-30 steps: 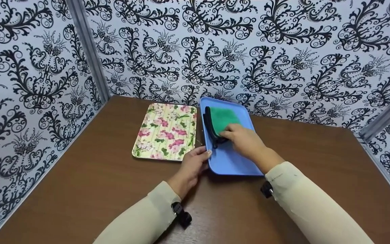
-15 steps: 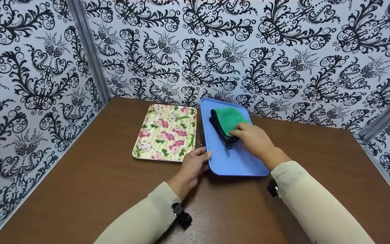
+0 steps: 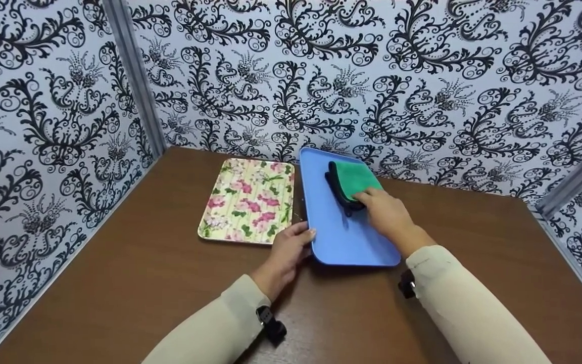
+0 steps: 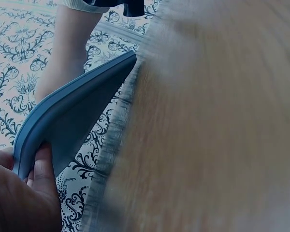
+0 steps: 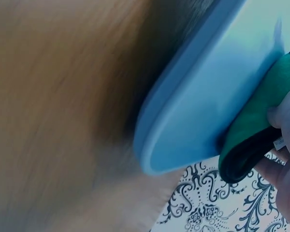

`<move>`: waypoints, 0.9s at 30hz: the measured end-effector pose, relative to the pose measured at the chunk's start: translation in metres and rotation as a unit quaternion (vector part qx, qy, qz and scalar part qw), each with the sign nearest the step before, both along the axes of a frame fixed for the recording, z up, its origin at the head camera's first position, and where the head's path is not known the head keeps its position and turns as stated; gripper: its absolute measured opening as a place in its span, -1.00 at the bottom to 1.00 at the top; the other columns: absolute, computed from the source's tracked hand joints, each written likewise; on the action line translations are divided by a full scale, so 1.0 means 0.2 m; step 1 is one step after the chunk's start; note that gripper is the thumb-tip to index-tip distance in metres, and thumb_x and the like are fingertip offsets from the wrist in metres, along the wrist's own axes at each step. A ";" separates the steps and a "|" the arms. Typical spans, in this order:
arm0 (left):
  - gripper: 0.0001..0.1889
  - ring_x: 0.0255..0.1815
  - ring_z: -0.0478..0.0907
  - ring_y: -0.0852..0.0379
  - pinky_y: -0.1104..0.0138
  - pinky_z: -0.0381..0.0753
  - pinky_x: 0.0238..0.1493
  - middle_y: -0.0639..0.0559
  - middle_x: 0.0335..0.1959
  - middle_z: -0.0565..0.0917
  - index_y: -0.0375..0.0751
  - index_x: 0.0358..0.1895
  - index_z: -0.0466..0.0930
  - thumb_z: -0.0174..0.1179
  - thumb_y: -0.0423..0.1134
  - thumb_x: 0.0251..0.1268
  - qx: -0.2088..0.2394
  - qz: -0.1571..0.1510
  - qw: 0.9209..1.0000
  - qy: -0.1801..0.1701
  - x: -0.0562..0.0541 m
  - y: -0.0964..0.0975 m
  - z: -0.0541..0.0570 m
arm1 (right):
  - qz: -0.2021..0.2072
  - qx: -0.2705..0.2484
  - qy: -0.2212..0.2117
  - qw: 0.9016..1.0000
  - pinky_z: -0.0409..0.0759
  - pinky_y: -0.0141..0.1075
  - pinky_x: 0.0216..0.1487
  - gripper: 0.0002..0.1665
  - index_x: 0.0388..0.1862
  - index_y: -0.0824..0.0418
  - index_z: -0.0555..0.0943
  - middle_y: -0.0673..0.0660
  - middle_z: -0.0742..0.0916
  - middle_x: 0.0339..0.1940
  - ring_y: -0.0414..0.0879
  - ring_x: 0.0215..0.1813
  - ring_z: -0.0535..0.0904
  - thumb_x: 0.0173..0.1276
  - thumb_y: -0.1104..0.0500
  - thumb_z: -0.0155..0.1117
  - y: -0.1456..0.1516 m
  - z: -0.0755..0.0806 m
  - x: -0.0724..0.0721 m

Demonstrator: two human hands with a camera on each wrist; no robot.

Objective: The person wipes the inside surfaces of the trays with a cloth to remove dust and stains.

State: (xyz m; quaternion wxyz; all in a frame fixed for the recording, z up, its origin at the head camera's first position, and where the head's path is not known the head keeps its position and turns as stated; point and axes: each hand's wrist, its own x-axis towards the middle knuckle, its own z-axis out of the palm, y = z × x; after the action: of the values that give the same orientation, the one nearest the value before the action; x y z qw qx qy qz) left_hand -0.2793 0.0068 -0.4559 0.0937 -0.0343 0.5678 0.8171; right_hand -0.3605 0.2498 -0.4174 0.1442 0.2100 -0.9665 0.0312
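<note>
A blue tray (image 3: 331,242) is held tilted up off the brown table, its near edge raised. My left hand (image 3: 288,248) grips its left rim near the front corner, thumb on the inner face; in the left wrist view the fingers (image 4: 44,166) curl under the tray. My right hand (image 3: 388,215) pinches a folded green cloth with black edging (image 3: 355,178) against the tray's upper right surface. In the right wrist view the cloth (image 5: 261,111) lies folded over between thumb and fingers, a small white tag showing at its edge.
Left of the blue tray, a floral tray (image 3: 248,202) with pink flowers lies flat on the brown table (image 3: 170,283). Patterned black-and-white panels (image 3: 230,81) stand behind and on both sides of the table.
My right hand has slid the green cloth rightward across the blue tray, from its left side toward the right rim. My left hand keeps its grip, nearly still.
</note>
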 end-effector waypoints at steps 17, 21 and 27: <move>-0.59 -0.30 0.66 0.24 0.35 0.71 -0.18 0.06 -0.28 0.72 -0.52 0.28 0.53 0.21 -0.40 0.46 0.012 0.007 1.000 0.005 -0.01 0.01 0.00 | 0.019 0.015 -0.002 1.000 0.69 0.16 -0.23 -0.44 0.26 0.01 0.67 0.16 0.72 -0.09 0.18 -0.09 0.69 0.34 0.39 0.17 -0.18 0.06 0.10; -0.58 -0.31 0.66 0.24 0.37 0.70 -0.18 0.08 -0.29 0.74 -0.52 0.29 0.52 0.22 -0.40 0.45 0.014 0.008 1.000 0.005 -0.01 0.01 0.00 | 0.026 0.016 0.003 1.000 0.69 0.14 -0.25 -0.45 0.25 -0.01 0.68 0.15 0.72 -0.10 0.15 -0.11 0.68 0.35 0.38 0.19 -0.21 0.07 0.13; -0.59 -0.32 0.66 0.25 0.38 0.69 -0.19 0.10 -0.29 0.75 -0.51 0.29 0.53 0.22 -0.39 0.45 0.015 0.009 1.000 0.007 -0.01 0.00 -0.01 | 0.047 0.010 0.009 0.999 0.69 0.09 -0.22 -0.48 0.22 -0.02 0.69 0.14 0.71 -0.11 0.12 -0.12 0.66 0.36 0.38 0.20 -0.24 0.08 0.15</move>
State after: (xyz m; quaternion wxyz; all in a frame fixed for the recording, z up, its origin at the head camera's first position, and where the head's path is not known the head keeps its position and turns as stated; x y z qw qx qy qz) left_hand -0.2813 0.0072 -0.4570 0.0835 -0.0324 0.5561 0.8263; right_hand -0.3310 0.2014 -0.4020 0.1494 0.2572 -0.9544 0.0266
